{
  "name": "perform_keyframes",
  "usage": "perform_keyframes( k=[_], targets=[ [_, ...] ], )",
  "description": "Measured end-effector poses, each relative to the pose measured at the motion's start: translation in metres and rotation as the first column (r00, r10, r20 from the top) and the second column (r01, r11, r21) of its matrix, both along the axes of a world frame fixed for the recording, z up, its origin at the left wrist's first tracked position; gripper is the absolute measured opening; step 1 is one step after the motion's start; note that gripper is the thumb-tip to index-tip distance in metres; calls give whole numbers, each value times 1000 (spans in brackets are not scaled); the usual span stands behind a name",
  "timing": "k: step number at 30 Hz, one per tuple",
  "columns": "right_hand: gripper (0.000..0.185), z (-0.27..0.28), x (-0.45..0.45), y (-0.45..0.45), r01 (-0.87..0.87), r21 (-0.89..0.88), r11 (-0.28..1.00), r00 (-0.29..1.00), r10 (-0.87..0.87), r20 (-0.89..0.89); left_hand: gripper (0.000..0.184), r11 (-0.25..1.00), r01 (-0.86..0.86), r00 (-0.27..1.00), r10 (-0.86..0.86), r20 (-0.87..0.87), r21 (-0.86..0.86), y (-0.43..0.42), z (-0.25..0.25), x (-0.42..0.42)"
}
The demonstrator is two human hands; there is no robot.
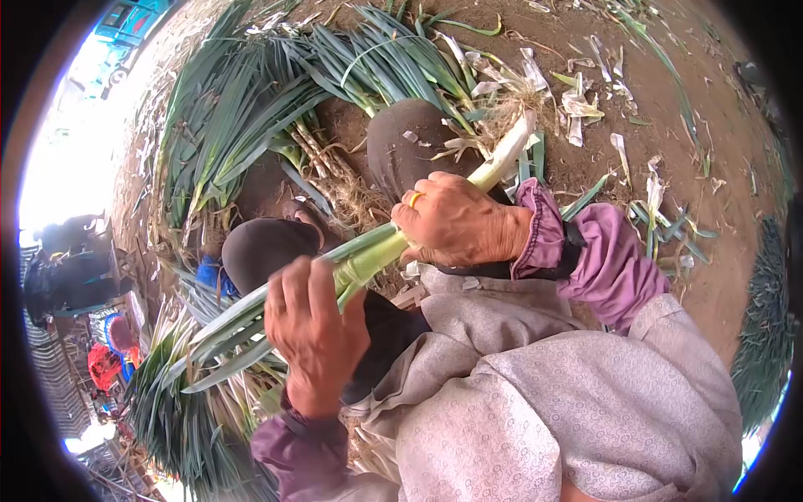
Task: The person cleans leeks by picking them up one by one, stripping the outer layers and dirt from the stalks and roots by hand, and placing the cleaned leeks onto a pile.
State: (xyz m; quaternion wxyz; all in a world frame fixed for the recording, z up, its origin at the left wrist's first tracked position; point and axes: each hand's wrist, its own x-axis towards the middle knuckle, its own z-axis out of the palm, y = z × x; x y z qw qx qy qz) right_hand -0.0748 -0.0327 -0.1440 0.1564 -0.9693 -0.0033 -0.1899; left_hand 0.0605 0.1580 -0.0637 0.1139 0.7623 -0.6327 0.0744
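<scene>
A single leek [374, 255] lies slantwise across my lap, its pale rooted end up to the right and its green leaves down to the left. My right hand [464, 222], with a yellow ring on one finger, is wrapped round the stalk near the white part. Slightly blurred, my left hand [314, 330] is closed over the leaves on the lower left side. Part of the leaves is hidden behind its fingers.
Bundles of leeks [242, 117] lie on the ground beyond my knees, and another pile [192, 418] is at lower left. Peeled scraps [577, 105] litter the soil at upper right. More greens [763, 326] line the right edge. A red thing [104, 366] is at far left.
</scene>
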Motion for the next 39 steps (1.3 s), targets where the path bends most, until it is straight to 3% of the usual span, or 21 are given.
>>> perform_keyframes(
  k=[1,5,8,11,15,19,20,23,25,27,29,31,32,33,35,36,37,38,39],
  targets=[
    [36,0,0,-1,-21,13,1000,1000,20,13,56,1000,-14,999,14,-33,15,11,-7,-3],
    [34,-2,2,-2,-2,104,995,998,8,-62,66,981,-122,988,106,108,151,16,-23,-13],
    [30,-1,2,3,17,126,992,999,-11,-45,64,982,-142,976,118,183,121,9,-33,-8],
    [26,-2,0,7,64,112,992,996,-70,49,50,977,-144,990,142,21,160,4,-32,-5],
    [22,-2,1,-1,156,210,965,965,-194,174,36,987,-69,925,118,362,-145,-4,-35,-20],
    [20,-3,-4,-18,274,216,937,911,-325,254,16,971,16,730,151,666,-237,-18,-43,-34],
    [20,-4,-6,-22,288,206,935,897,-339,282,18,968,-13,748,177,640,-252,-21,-46,-40],
    [19,-5,-11,-31,390,208,897,851,-438,291,24,989,-135,888,150,435,-66,-28,-44,-62],
    [17,-4,-12,-31,409,323,853,800,-506,323,36,987,-138,924,159,347,-85,-43,-47,-70],
    [16,-4,-14,-34,425,462,779,745,-591,311,41,993,-110,989,104,106,49,-61,-38,-69],
    [31,0,-20,-48,514,555,654,639,-724,260,47,988,-57,996,67,-65,141,-75,-57,-63],
    [36,-14,-26,-79,276,900,338,529,-835,152,51,969,-59,976,106,-188,241,-81,-62,-66],
    [33,18,-30,-73,-51,996,80,462,-882,94,52,971,-55,990,83,-115,232,-80,-63,-66],
    [28,-3,-41,-100,-131,990,44,415,-905,95,52,969,-55,989,85,-117,240,-79,-62,-69],
    [26,2,-52,-116,-163,983,-84,248,-968,-42,51,967,-52,989,84,-120,248,-79,-58,-76],
    [26,-5,-55,-133,-193,977,-90,137,-988,-64,36,978,-67,985,96,-142,199,-81,-59,-81],
    [26,-17,-60,-149,-226,970,-91,26,-996,-87,33,972,-70,985,103,-140,224,-81,-58,-85],
    [25,-29,-71,-160,-238,970,-40,21,-999,-36,31,966,-75,984,112,-138,248,-82,-54,-88],
    [25,-48,-84,-181,57,998,-10,-42,-999,-8,28,958,-80,984,120,-134,274,-81,-50,-91]
  ],
)
